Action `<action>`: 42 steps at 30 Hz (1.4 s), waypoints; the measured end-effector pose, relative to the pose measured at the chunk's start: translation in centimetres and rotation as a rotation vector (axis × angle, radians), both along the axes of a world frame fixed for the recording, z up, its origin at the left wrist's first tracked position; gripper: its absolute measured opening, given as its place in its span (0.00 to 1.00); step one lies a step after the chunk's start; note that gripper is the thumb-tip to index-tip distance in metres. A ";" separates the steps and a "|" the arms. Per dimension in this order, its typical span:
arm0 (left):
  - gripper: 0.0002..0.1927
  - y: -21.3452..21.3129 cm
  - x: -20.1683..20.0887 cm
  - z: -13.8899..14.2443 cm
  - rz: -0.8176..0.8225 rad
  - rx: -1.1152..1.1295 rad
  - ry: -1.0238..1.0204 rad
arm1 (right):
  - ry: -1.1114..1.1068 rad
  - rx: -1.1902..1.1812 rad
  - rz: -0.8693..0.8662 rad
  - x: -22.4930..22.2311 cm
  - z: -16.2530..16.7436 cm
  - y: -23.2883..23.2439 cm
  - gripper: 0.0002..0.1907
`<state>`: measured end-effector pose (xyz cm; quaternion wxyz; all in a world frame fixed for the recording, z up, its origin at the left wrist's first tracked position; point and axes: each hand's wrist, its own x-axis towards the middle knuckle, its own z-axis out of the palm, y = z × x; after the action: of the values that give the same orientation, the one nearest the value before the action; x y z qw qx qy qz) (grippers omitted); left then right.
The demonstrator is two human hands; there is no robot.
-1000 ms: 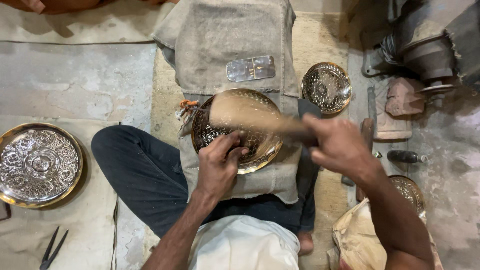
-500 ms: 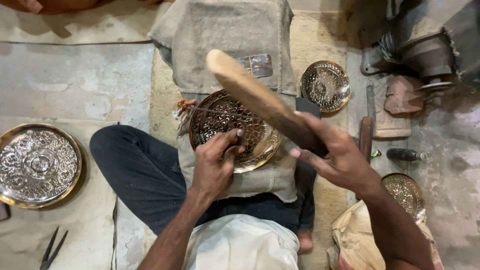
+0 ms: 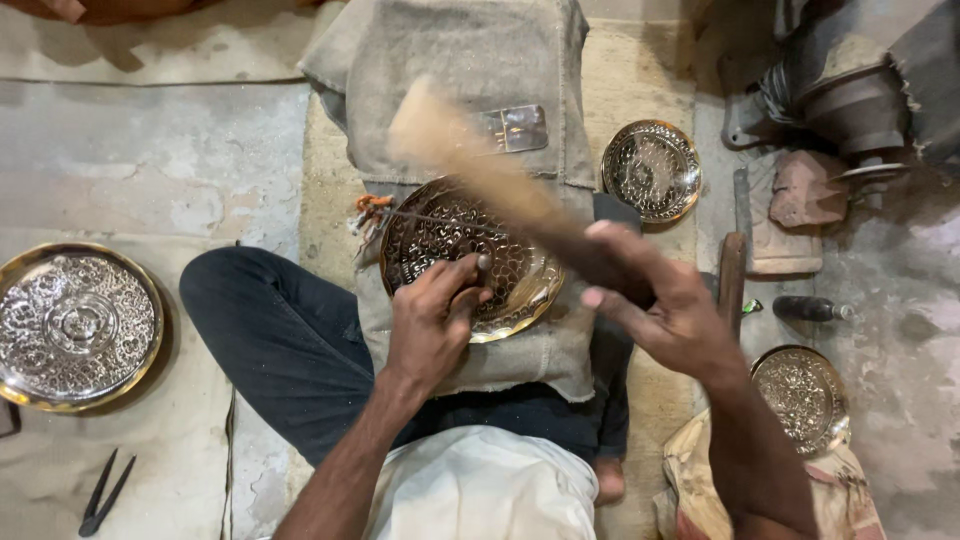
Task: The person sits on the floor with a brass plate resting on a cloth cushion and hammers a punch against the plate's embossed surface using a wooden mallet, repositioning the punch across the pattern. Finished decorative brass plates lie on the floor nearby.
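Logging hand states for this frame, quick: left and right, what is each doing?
Left hand: closed on a thin tool, resting on the engraved brass plate.
Right hand: closed around the wooden mallet, raised above the plate.

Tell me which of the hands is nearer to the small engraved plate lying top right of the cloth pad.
Right. The right hand, gripping the wooden mallet, sits just below the small plate. The left hand rests farther left, on the large plate in the lap.

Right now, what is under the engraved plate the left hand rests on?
The engraved plate lies on a grey cloth pad over the person's lap. The left hand covers its near edge, and the blurred wooden stick crosses above it. What lies beneath the pad is hidden.
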<state>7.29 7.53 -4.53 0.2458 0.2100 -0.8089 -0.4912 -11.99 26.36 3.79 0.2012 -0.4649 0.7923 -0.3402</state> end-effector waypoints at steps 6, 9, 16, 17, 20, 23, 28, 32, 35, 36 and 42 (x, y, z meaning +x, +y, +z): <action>0.16 0.0 0.0 0.0 -0.014 0.070 0.025 | 0.008 -0.185 0.091 -0.1 0.1 0.1 0.29; 0.16 -0.1 0.0 0.0 -0.007 0.057 -0.063 | 0.082 -0.061 0.130 -0.7 0.4 0.4 0.30; 0.13 -0.1 -0.1 0.0 -0.030 0.060 -0.036 | 0.015 -0.067 0.067 -0.6 -0.5 0.3 0.30; 0.15 -0.1 -0.1 0.0 -0.035 0.056 -0.018 | -0.021 -0.075 -0.001 -0.6 -0.6 0.4 0.30; 0.16 -0.2 -0.1 -0.1 -0.048 0.067 -0.016 | -0.115 -0.200 0.186 -0.6 -1.1 0.5 0.26; 0.15 -0.2 -0.1 -0.1 -0.060 0.093 -0.050 | 0.090 -0.125 0.107 -0.7 -1.4 0.8 0.30; 0.13 -0.3 -0.1 -0.1 -0.066 0.054 -0.039 | 0.066 -0.098 0.101 -0.6 -2.0 1.1 0.30; 0.18 -0.4 -0.1 -0.1 -0.068 0.102 -0.036 | -0.220 -0.079 -0.125 -0.4 -2.1 1.0 0.38; 0.18 -0.4 -0.1 -0.1 -0.070 0.074 0.009 | 0.128 -0.044 0.139 -0.2 -2.0 1.1 0.30; 0.19 -0.4 0.0 -0.1 -0.058 0.085 -0.045 | 0.015 -0.072 0.058 -0.1 -1.9 1.0 0.32; 0.22 -0.4 0.0 0.0 -0.055 0.163 -0.031 | 0.054 -0.039 0.092 0.0 -1.3 1.0 0.31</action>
<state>7.26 7.18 -4.54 0.2019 0.2144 -0.7752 -0.5588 -11.99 27.34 2.48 0.1859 -0.5139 0.7683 -0.3333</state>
